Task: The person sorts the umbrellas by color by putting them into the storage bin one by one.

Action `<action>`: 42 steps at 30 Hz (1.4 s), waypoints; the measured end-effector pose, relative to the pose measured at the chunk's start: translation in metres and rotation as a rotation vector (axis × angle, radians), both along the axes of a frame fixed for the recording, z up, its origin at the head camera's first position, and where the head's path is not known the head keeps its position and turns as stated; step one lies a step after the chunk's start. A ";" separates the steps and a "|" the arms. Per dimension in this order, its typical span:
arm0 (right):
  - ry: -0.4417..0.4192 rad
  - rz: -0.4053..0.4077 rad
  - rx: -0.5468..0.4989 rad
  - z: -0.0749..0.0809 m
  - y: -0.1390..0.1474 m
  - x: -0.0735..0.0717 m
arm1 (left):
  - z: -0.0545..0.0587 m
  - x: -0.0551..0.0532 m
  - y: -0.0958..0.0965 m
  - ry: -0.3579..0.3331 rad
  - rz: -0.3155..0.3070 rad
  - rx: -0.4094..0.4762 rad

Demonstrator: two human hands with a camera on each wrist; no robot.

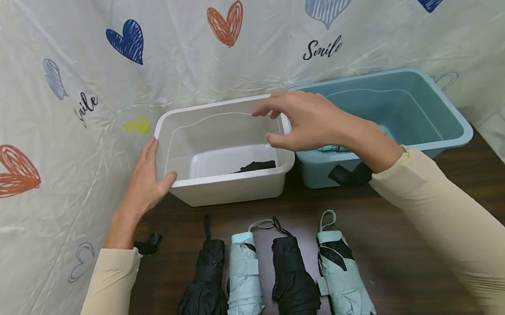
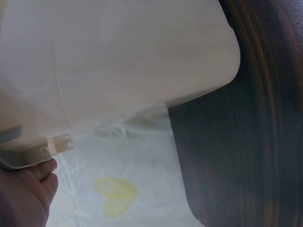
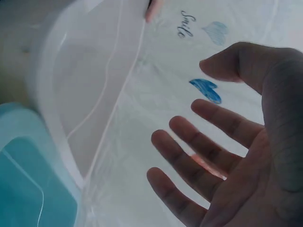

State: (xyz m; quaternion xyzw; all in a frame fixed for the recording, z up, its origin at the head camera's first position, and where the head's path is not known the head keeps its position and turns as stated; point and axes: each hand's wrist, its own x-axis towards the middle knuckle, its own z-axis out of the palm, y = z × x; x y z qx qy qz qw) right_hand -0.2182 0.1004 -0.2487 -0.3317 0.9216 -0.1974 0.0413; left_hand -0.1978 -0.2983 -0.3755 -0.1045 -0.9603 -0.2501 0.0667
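Observation:
My left hand (image 1: pixel 145 176) holds the left rim of a white bin (image 1: pixel 228 192); the left wrist view shows its fingers (image 2: pixel 49 182) curled under that rim. Above the bin's right side hovers my right hand (image 1: pixel 308 118), fingers spread and loosely bent, holding nothing. A black item (image 1: pixel 258 165) lies inside the white bin, mostly hidden by the front wall. In front of the bins, several folded umbrellas lie in a row: a black one (image 1: pixel 203 286), a pale blue one (image 1: pixel 244 286), another black one (image 1: pixel 295 286) and another pale blue one (image 1: pixel 345 286).
A blue bin (image 1: pixel 432 108) stands against the white bin's right side. Some teal item (image 1: pixel 332 148) shows in it, partly covered by my right arm. Both bins stand on a dark wooden table (image 1: pixel 411 264). Behind them hangs a white sheet (image 1: pixel 177 57) printed with hearts.

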 end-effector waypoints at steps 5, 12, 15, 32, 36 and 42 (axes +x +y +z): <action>0.046 -0.038 0.000 -0.002 0.020 0.017 | 0.000 -0.001 -0.001 0.001 -0.005 -0.003; 0.065 -0.080 -0.028 -0.008 0.041 0.038 | 0.000 0.001 0.000 -0.006 -0.002 -0.002; 0.058 -0.099 -0.061 -0.011 0.048 0.048 | -0.002 0.002 -0.002 0.002 -0.003 0.008; 0.154 -0.176 -0.210 -0.061 0.080 0.098 | -0.002 0.002 0.001 -0.009 0.004 0.018; 0.159 -0.222 -0.222 -0.072 0.089 0.110 | -0.002 0.002 0.001 0.005 -0.005 0.026; 0.163 -0.278 -0.247 -0.087 0.103 0.124 | 0.000 0.002 0.000 -0.005 -0.011 0.026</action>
